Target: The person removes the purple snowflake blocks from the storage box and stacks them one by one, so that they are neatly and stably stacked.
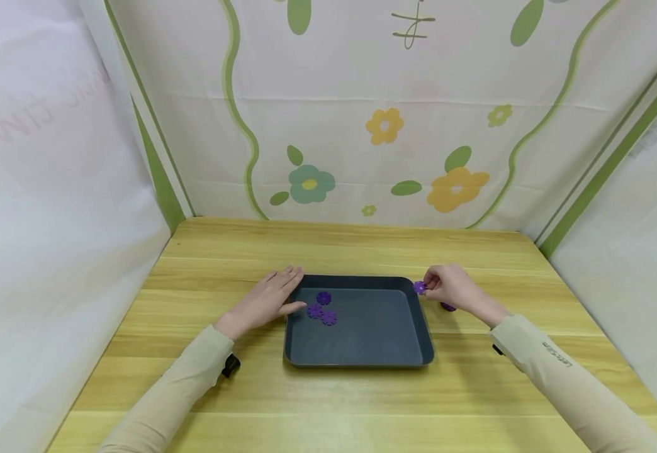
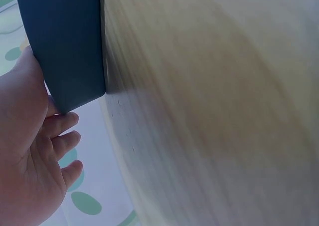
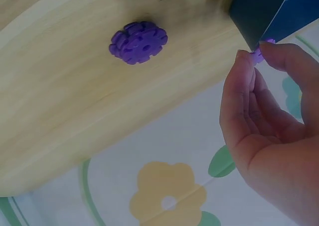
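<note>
My right hand (image 1: 454, 288) pinches a light purple notched disc (image 1: 420, 287), shaped like a flower, between thumb and fingertips at the tray's far right corner. In the right wrist view, the fingertips hide most of that disc. My left hand (image 1: 266, 299) holds the dark grey tray (image 1: 362, 365) at its far left corner, thumb over the rim and fingers along the outer side. Three purple discs lie in the tray's left part: a darker one (image 1: 323, 298) behind two lighter ones, a left disc (image 1: 314, 311) and a right disc (image 1: 330, 318).
A small pile of dark purple discs (image 3: 138, 42) lies on the wooden table (image 1: 328, 409), right of the tray and partly under my right hand in the head view. White cloth walls (image 1: 340, 75) with printed flowers stand behind the table and at both sides.
</note>
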Demonstrator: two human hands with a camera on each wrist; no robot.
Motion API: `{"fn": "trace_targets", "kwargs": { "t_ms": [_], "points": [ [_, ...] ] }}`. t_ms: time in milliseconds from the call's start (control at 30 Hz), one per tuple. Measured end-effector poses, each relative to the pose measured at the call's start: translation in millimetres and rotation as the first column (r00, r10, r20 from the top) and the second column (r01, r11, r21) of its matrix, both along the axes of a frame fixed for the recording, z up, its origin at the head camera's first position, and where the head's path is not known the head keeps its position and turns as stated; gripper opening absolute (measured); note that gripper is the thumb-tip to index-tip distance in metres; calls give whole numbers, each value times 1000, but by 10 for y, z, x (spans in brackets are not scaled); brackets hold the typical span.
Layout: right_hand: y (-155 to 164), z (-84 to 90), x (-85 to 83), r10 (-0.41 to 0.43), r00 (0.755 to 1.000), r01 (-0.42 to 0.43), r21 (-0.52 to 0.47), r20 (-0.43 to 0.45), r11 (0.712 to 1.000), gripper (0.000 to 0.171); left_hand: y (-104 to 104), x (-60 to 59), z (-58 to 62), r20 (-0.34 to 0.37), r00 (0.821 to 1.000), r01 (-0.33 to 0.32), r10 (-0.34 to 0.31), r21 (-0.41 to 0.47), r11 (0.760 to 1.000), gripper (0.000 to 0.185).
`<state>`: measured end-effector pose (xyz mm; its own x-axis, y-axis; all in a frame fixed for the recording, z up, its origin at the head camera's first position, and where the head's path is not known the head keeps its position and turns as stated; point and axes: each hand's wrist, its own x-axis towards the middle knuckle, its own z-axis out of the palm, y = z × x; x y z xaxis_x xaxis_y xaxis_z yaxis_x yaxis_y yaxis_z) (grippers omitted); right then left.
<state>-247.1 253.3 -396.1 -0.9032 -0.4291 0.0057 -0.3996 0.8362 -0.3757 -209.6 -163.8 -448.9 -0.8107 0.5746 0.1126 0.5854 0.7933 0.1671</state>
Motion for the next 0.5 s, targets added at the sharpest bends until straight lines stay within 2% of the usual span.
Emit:
{"fn": "trace_targets", "kwargs": {
  "t_ms": [500],
  "points": [
    [232,-93,27,-59,998,58,25,21,998,13,-9,-10,-23,-15,1000,6,-6,1,1000,76]
  ]
}}
